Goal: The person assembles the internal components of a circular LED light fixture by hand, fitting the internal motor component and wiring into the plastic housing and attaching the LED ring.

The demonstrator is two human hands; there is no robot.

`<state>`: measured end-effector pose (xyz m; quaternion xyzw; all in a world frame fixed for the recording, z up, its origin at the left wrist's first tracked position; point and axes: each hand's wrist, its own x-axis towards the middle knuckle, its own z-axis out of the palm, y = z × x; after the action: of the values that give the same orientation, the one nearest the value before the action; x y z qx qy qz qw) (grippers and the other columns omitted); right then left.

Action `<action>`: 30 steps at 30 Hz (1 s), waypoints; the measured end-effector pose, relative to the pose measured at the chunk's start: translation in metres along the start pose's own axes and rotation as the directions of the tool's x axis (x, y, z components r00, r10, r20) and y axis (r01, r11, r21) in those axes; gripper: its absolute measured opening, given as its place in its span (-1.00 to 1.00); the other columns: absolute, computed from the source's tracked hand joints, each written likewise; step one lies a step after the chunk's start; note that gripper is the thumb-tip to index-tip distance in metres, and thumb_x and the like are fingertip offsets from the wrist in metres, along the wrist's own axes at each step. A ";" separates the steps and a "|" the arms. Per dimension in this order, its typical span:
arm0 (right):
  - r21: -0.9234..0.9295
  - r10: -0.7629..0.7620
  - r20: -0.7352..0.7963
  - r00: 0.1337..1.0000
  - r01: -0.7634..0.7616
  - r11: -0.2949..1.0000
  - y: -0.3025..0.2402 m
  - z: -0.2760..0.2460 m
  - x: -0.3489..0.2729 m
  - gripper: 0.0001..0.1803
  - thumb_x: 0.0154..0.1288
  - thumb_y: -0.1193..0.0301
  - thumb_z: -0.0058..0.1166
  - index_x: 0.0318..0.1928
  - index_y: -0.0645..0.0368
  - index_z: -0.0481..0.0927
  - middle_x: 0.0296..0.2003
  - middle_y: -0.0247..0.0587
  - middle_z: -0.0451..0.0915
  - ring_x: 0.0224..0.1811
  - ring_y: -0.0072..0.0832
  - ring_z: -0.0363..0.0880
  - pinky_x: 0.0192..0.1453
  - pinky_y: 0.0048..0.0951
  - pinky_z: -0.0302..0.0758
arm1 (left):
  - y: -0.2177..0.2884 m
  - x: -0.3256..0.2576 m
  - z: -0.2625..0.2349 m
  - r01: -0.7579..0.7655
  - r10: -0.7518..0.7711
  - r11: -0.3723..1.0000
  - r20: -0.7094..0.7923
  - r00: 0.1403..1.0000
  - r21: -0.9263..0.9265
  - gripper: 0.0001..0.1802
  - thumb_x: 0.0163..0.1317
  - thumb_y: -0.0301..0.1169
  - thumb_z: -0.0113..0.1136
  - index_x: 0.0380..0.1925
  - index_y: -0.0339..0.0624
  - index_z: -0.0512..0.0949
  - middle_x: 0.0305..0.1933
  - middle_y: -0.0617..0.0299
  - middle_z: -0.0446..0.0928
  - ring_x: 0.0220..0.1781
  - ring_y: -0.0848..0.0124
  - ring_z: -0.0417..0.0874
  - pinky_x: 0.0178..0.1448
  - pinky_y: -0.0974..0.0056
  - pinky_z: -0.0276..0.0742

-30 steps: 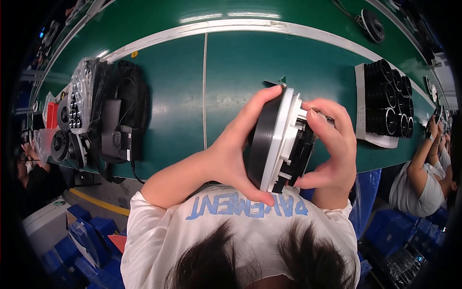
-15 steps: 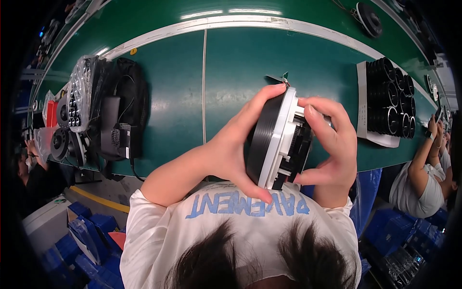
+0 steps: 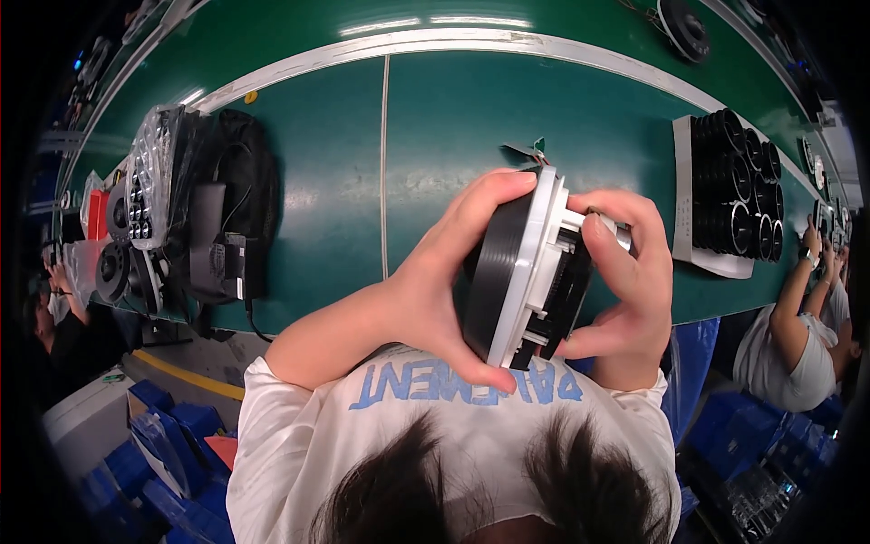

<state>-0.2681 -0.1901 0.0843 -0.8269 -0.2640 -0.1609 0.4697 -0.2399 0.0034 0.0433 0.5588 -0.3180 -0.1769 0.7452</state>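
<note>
The left hand (image 3: pixel 438 286) and right hand (image 3: pixel 639 276) grip a device (image 3: pixel 524 272) (black, white-rimmed) at a green table (image 3: pixel 326 199).

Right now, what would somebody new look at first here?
Probably the black-and-white device near the middle, held between the left hand and right hand. Next, the black ribbed cylinders at right on the green table, and shiny clear plastic at left.

Held device (image 3: pixel 500 263) — black plastic, finely ridged
</note>
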 end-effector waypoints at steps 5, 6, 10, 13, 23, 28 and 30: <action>0.018 0.016 -0.039 0.999 -0.015 1.000 0.000 0.002 -0.004 -0.20 -0.56 0.24 0.41 -0.08 0.16 0.55 -0.11 -0.02 0.40 -0.13 -0.25 0.43 -0.04 -0.36 0.38 | 0.001 0.002 0.004 0.031 -0.031 0.998 -0.005 1.000 -0.058 0.31 -0.62 -0.07 0.54 0.21 -0.27 0.01 0.18 -0.05 0.10 0.21 0.08 0.18 0.25 0.12 0.11; 0.014 0.027 -0.033 0.999 -0.027 1.000 -0.001 0.002 -0.004 -0.20 -0.57 0.25 0.41 -0.07 0.16 0.55 -0.11 -0.03 0.40 -0.14 -0.25 0.43 -0.04 -0.36 0.38 | 0.000 0.003 0.004 0.037 -0.036 0.997 0.015 0.999 -0.066 0.31 -0.62 -0.07 0.54 0.21 -0.27 0.01 0.18 -0.05 0.10 0.21 0.09 0.19 0.25 0.13 0.11; -0.003 0.046 0.005 0.999 -0.046 0.999 -0.003 -0.002 -0.001 -0.18 -0.57 0.25 0.40 -0.05 0.16 0.54 -0.12 -0.04 0.41 -0.15 -0.25 0.43 -0.06 -0.37 0.38 | 0.001 0.005 0.002 0.024 -0.022 0.999 0.045 0.999 -0.045 0.32 -0.63 -0.09 0.54 0.21 -0.27 0.00 0.18 -0.04 0.11 0.20 0.09 0.19 0.25 0.15 0.12; 0.008 0.017 0.007 1.000 -0.017 1.000 0.002 -0.002 -0.001 -0.18 -0.55 0.24 0.39 -0.04 0.17 0.53 -0.13 -0.05 0.41 -0.16 -0.26 0.43 -0.08 -0.37 0.38 | 0.001 0.006 0.000 0.032 -0.032 0.999 0.056 0.998 0.011 0.33 -0.63 -0.09 0.54 0.22 -0.26 -0.03 0.18 -0.03 0.10 0.21 0.10 0.19 0.25 0.15 0.12; 0.009 -0.010 0.002 1.000 0.010 1.000 0.005 0.002 0.000 -0.19 -0.53 0.20 0.39 -0.06 0.21 0.53 -0.13 -0.05 0.42 -0.20 -0.30 0.45 -0.14 -0.44 0.40 | -0.004 0.004 0.002 0.032 -0.029 0.998 0.063 0.998 -0.045 0.38 -0.67 -0.03 0.57 0.22 -0.23 -0.05 0.18 0.00 0.06 0.21 0.15 0.17 0.24 0.16 0.12; 0.059 0.064 0.038 0.997 -0.066 0.996 0.005 0.002 0.002 -0.18 -0.54 0.22 0.40 -0.05 0.23 0.52 -0.13 -0.05 0.42 -0.17 -0.28 0.45 -0.10 -0.41 0.40 | -0.007 0.006 0.000 -0.014 0.021 0.995 0.063 0.998 -0.100 0.38 -0.61 -0.09 0.58 0.25 -0.21 -0.09 0.18 0.03 0.13 0.18 0.24 0.25 0.22 0.21 0.17; 0.036 0.059 0.020 0.998 -0.059 0.998 0.005 -0.003 0.001 -0.17 -0.54 0.23 0.40 -0.04 0.24 0.51 -0.13 -0.05 0.42 -0.16 -0.27 0.45 -0.09 -0.41 0.39 | -0.005 0.010 0.001 0.005 0.005 0.994 0.091 0.996 -0.112 0.38 -0.55 -0.12 0.57 0.28 -0.17 -0.16 0.20 0.03 0.14 0.18 0.26 0.27 0.22 0.22 0.19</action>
<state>-0.2643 -0.1942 0.0832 -0.8271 -0.2469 -0.1343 0.4868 -0.2327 -0.0053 0.0411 0.5074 -0.3414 -0.2199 0.7600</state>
